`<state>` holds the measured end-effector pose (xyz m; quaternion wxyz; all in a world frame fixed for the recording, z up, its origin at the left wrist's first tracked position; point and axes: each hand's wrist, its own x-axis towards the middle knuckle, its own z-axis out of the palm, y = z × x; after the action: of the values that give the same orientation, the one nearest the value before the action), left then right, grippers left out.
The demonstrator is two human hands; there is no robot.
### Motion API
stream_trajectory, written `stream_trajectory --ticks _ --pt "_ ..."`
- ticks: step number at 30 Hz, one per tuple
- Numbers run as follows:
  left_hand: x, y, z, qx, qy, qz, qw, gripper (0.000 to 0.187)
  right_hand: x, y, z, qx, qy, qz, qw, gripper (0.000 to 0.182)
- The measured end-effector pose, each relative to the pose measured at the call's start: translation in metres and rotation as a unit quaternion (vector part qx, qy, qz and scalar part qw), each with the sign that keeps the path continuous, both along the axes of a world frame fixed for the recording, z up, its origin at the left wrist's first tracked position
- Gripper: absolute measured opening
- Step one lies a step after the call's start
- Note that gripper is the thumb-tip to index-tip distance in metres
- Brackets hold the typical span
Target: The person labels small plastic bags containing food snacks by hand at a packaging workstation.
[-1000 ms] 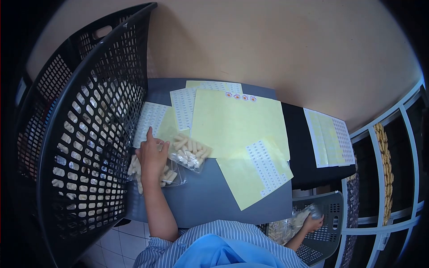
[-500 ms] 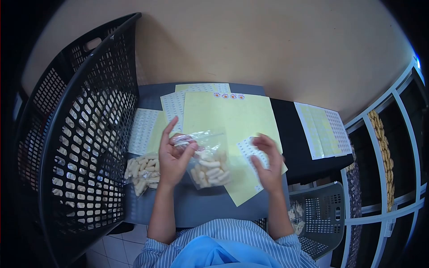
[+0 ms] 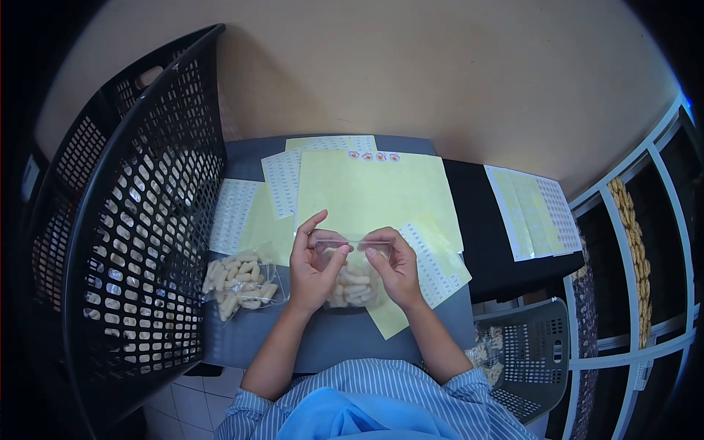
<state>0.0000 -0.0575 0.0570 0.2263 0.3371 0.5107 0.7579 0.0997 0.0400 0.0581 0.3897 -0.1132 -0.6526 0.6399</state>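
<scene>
Between my hands is a clear plastic bag (image 3: 355, 287) with pale, finger-shaped pieces inside, its top edge level. My left hand (image 3: 317, 265) pinches the bag's upper left side between thumb and fingers, the index finger raised. At the upper right side, my right hand (image 3: 394, 265) grips the same bag, thumb in front. Behind and partly under the bag lies a large yellow backing sheet (image 3: 374, 194) with a few round stickers (image 3: 375, 156) along its top. To the left, another clear bag of pale pieces (image 3: 243, 282) rests on the grey table (image 3: 323, 341).
A tall black perforated basket (image 3: 139, 220) stands at the left. Printed label sheets (image 3: 233, 213) lie around the yellow sheet, with more label sheets (image 3: 534, 213) on a black surface at the right. A green-grey basket (image 3: 524, 352) sits lower right, beside a metal rack (image 3: 631, 359).
My right hand has come left from over the label sheet and taken hold of the bag's right side. My left hand has moved slightly right, and the bag's top is now straight.
</scene>
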Motion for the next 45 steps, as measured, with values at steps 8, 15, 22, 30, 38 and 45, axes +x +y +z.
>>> stream_trajectory --ticks 8,15,22,30,38,45 --pt "0.005 -0.002 0.002 0.008 0.067 0.012 0.998 0.063 0.003 -0.002 -0.005 0.036 -0.011 -0.015 0.999 0.007" --pt "0.006 -0.005 0.007 0.0 0.079 0.041 0.996 0.064 0.003 -0.004 -0.002 0.062 -0.015 -0.048 0.997 0.005" --pt "0.0 -0.008 0.011 -0.007 0.051 0.013 0.999 0.063 0.005 0.003 0.006 0.108 -0.029 -0.064 0.992 0.004" --pt "-0.006 -0.009 0.013 -0.019 0.078 -0.016 0.997 0.063 0.007 0.011 0.007 0.141 -0.063 -0.069 0.986 0.008" --pt "-0.012 -0.009 0.011 -0.023 0.094 -0.018 0.995 0.061 0.007 0.018 0.008 0.194 -0.073 -0.057 0.977 0.013" --pt "-0.012 -0.008 0.013 -0.066 0.085 -0.009 0.994 0.079 0.003 0.004 -0.005 -0.015 -0.05 0.043 0.998 0.011"
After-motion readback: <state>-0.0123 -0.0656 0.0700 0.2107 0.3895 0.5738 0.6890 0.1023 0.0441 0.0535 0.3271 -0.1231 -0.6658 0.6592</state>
